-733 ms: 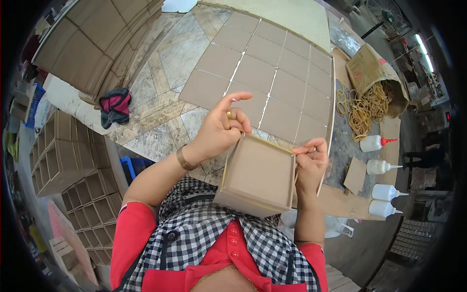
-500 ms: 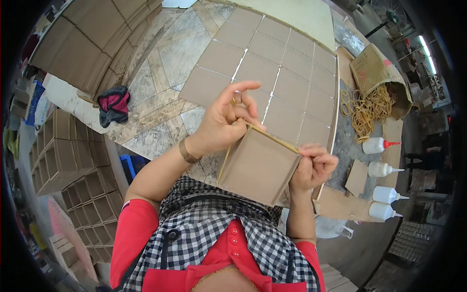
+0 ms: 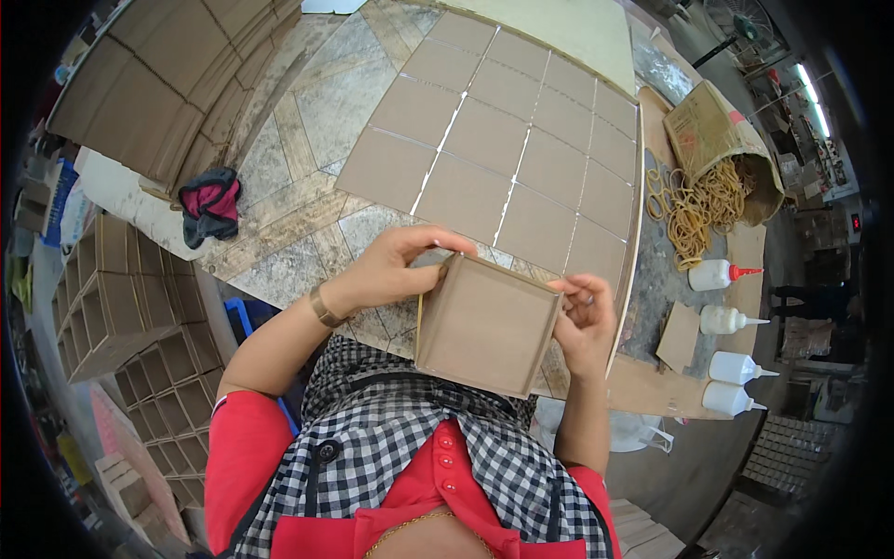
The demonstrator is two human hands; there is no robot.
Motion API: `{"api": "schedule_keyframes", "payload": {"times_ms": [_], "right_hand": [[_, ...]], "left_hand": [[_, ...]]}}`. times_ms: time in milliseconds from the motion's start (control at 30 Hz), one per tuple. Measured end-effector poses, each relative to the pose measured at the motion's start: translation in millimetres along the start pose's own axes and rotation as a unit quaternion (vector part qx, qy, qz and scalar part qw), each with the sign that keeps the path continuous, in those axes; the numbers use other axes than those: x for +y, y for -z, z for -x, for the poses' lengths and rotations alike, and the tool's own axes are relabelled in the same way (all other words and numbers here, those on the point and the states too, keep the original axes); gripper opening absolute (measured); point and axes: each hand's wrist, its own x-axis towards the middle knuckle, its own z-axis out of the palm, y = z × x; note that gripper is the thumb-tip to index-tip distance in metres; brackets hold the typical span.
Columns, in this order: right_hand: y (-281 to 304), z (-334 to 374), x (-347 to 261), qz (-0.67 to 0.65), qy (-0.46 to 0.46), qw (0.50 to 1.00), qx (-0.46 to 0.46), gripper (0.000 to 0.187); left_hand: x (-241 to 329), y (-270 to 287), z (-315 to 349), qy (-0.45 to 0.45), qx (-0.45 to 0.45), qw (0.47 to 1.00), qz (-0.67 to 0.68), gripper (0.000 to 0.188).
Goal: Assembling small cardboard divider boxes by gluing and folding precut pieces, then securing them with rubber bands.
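A shallow brown cardboard box (image 3: 489, 328), its open side facing me, is held tilted between my two hands in front of my apron. My left hand (image 3: 389, 272) grips its upper left corner, thumb and fingers closed on the wall. At the upper right corner my right hand (image 3: 587, 326) holds the side, fingers curled against it. A thin yellowish rubber band (image 3: 418, 324) shows along the box's left side; the rest of it is hard to make out. Beyond the box, brown square panels (image 3: 467, 197) lie in rows on the table, with white lines between them.
Rubber bands (image 3: 694, 210) spill from a tipped cardboard carton (image 3: 712, 130) at the right. Below stand a red-tipped bottle (image 3: 710, 276) and several white nozzle bottles (image 3: 736, 368). Stacked cardboard (image 3: 140, 93) and a dark-and-pink cloth (image 3: 210, 205) are at the left, with divided boxes (image 3: 112, 298) lower down.
Both hands and the box have come lower, nearer my body. The rubber band stretched along the box's top edge no longer shows there. My left fingers, raised before, now rest on the corner.
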Motion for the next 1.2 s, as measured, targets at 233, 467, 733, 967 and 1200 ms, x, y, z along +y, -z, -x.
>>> {"api": "schedule_keyframes", "payload": {"times_ms": [233, 467, 733, 967, 1200], "right_hand": [[12.5, 58.9, 14.7, 0.247, 0.066, 0.953, -0.164, 0.095], [-10.8, 33.0, -32.6, 0.004, -0.082, 0.992, 0.092, 0.032], [-6.7, 13.2, -21.8, -0.113, -0.241, 0.963, 0.052, 0.025], [-18.2, 19.0, -35.0, -0.036, -0.203, 0.978, 0.022, 0.031], [-28.7, 14.4, -37.5, -0.015, -0.163, 0.986, 0.020, 0.032]], "left_hand": [[2.9, -1.2, 25.1, -0.052, -0.022, 0.991, -0.121, 0.076], [39.7, -35.3, 31.6, 0.147, 0.150, 0.977, 0.027, 0.064], [43.0, -56.0, 68.7, 0.231, 0.150, 0.949, 0.150, 0.073], [68.1, -29.2, 63.5, -0.109, 0.049, 0.896, -0.427, 0.082], [73.6, -32.3, 44.5, -0.162, -0.036, 0.896, -0.411, 0.078]]}}
